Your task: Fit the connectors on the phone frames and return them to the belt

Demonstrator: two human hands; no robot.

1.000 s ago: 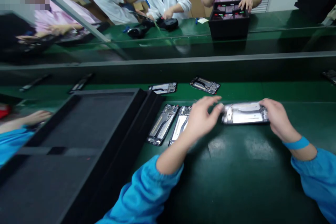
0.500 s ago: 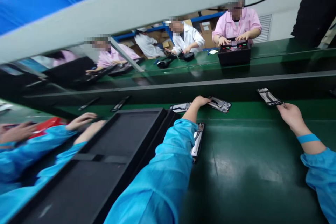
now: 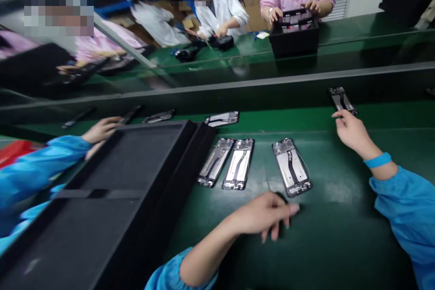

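Observation:
My left hand [image 3: 267, 217] hovers over the near part of the bench, palm down, fingers loosely apart and holding nothing. Just beyond its fingertips lies an opened phone [image 3: 291, 167] with a thin wire along its side. To the left lie two more opened phones, a darker one [image 3: 215, 163] and a silver one [image 3: 238, 164], side by side. My right hand [image 3: 351, 130], wearing a blue wristband, is at the belt with its fingers closed at the near end of another phone [image 3: 340, 98]. That hand partly hides the phone, including where the fingertips meet it.
A stacked black tray [image 3: 136, 158] stands at left. Beyond it a co-worker's hand [image 3: 102, 129] in a blue sleeve reaches toward the belt, where another phone [image 3: 222, 119] lies. Across the barrier, a person in pink handles a black box [image 3: 294, 38].
My left hand has drawn back from the belt toward me, away from the phones there. My right hand has shifted left against its phone. The view has tilted down, showing more bench.

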